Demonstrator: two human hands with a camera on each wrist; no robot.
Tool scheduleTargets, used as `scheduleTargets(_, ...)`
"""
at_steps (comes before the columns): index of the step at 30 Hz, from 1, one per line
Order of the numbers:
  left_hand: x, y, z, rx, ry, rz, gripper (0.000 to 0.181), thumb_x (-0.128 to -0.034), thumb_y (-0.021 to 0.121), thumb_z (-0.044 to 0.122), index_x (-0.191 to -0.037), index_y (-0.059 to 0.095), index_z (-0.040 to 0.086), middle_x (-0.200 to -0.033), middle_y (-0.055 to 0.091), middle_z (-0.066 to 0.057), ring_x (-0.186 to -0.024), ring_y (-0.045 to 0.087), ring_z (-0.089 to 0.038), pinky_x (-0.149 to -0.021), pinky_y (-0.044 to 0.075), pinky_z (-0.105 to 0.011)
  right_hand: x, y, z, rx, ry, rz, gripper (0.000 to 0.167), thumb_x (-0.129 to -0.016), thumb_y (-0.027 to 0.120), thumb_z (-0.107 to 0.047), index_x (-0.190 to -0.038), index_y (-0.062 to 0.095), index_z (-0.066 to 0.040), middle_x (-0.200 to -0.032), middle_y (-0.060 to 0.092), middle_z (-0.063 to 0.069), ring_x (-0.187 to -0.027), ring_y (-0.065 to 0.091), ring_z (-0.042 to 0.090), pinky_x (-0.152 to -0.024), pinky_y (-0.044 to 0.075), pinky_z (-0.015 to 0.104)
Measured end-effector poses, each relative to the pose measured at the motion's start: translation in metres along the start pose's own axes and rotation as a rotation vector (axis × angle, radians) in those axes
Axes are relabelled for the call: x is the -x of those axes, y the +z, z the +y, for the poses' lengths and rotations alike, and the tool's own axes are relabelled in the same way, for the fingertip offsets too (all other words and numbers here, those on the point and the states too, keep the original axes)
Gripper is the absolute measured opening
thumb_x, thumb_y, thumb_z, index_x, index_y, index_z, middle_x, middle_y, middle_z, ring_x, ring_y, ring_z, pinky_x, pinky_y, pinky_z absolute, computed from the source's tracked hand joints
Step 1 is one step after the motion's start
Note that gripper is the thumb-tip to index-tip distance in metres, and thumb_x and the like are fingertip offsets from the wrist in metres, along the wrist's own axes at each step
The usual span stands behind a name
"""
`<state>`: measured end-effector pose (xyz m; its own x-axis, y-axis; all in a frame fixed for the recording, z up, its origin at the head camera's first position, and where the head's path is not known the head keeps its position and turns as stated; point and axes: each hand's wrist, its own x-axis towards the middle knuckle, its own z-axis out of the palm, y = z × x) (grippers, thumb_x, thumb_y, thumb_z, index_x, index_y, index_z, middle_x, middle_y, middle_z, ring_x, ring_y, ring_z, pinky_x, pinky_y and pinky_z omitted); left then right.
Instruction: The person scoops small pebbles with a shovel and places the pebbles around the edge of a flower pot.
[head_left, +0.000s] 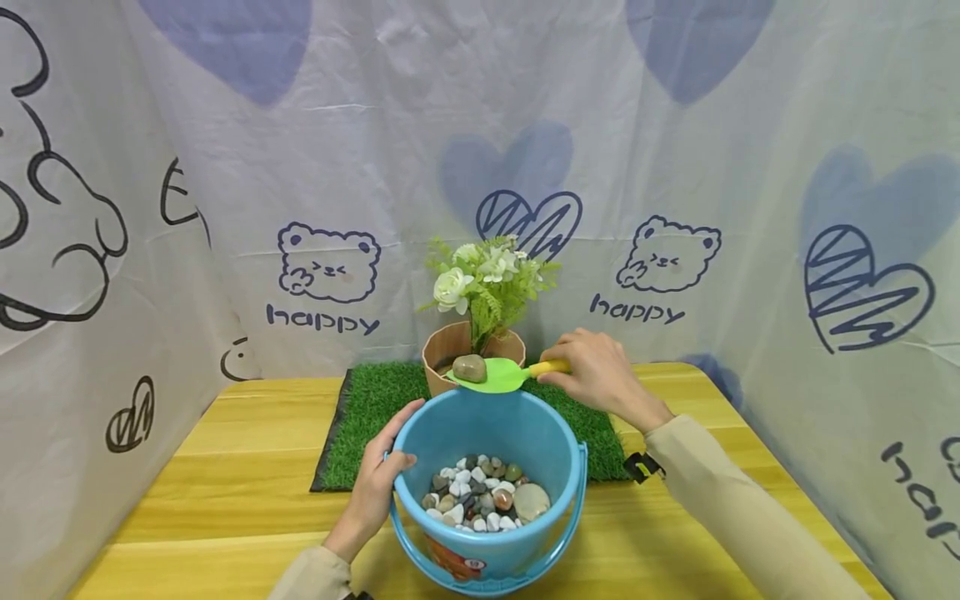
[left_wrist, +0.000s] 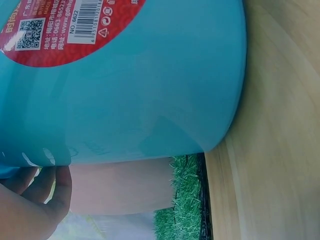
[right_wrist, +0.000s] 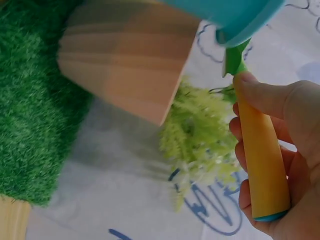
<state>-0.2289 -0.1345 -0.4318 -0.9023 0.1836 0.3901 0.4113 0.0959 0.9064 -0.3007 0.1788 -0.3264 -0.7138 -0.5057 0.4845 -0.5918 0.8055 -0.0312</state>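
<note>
My right hand (head_left: pixel 596 371) grips the yellow handle (right_wrist: pixel 262 155) of a toy shovel with a green blade (head_left: pixel 501 377). On the blade lies a smooth brown stone (head_left: pixel 470 368), above the far rim of a blue bucket (head_left: pixel 487 425) and in front of a flowerpot (head_left: pixel 448 342). My left hand (head_left: pixel 378 475) holds the bucket's left rim, thumb over the edge and fingers along the outer wall. Mixed pebbles (head_left: pixel 480 492), white, grey and brown, cover the bucket's bottom. In the left wrist view, fingers (left_wrist: pixel 60 192) touch the bucket's side.
White flowers with green leaves (head_left: pixel 491 279) stand in the peach pot on a green turf mat (head_left: pixel 375 417). The mat lies on a yellow wooden table (head_left: pixel 247 450). A printed curtain (head_left: pixel 420 100) encloses the back and sides. The bucket's handle (head_left: pixel 517 579) hangs toward the front.
</note>
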Motion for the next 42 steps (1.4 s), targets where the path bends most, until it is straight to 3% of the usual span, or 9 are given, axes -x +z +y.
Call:
scheduleTargets(6, 0.001, 0.001, 0.000, 0.003, -0.001, -0.001, 0.068, -0.0831, 0.039, 0.005, -0.149, 0.041, 0.023, -0.146, 0.049, -0.017, -0.124, 0.055, -0.040, -0.090, 0.053, -0.044, -0.012, 0.013, 0.013, 0.005, 0.080, -0.031, 0.028, -0.084, 0.073, -0.040, -0.101, 0.078, -0.019, -0.093, 0.071, -0.001, -0.077, 0.056, 0.016, -0.057, 0.037, 0.026)
scheduleTargets(17, 0.001, 0.002, 0.001, 0.022, -0.020, -0.002, 0.068, -0.0838, 0.039, 0.005, -0.149, 0.041, 0.023, -0.146, 0.048, -0.016, -0.124, 0.055, -0.041, -0.091, 0.052, -0.048, -0.031, 0.038, 0.029, 0.013, 0.089, -0.068, 0.032, -0.084, 0.073, -0.040, -0.107, 0.077, -0.018, -0.101, 0.071, 0.000, -0.086, 0.055, 0.018, -0.071, 0.039, 0.032)
scheduleTargets(33, -0.001, 0.001, 0.001, 0.022, -0.017, 0.001, 0.067, -0.0841, 0.039, 0.005, -0.149, 0.041, 0.023, -0.147, 0.047, -0.017, -0.124, 0.054, -0.041, -0.091, 0.052, -0.048, -0.054, 0.037, 0.032, 0.091, -0.066, -0.120, 0.026, -0.078, 0.079, -0.034, -0.101, 0.079, -0.020, -0.085, 0.065, -0.004, -0.077, 0.046, 0.015, -0.070, 0.028, 0.032)
scheduleTargets(42, -0.001, 0.000, 0.002, 0.026, -0.018, -0.001, 0.067, -0.0841, 0.039, 0.006, -0.149, 0.040, 0.023, -0.147, 0.047, -0.017, -0.124, 0.054, -0.042, -0.090, 0.053, -0.046, -0.066, 0.033, 0.030, 0.206, -0.140, -0.080, 0.020, -0.076, 0.081, -0.034, -0.095, 0.080, -0.028, -0.089, 0.068, -0.007, -0.085, 0.050, 0.016, -0.074, 0.030, 0.036)
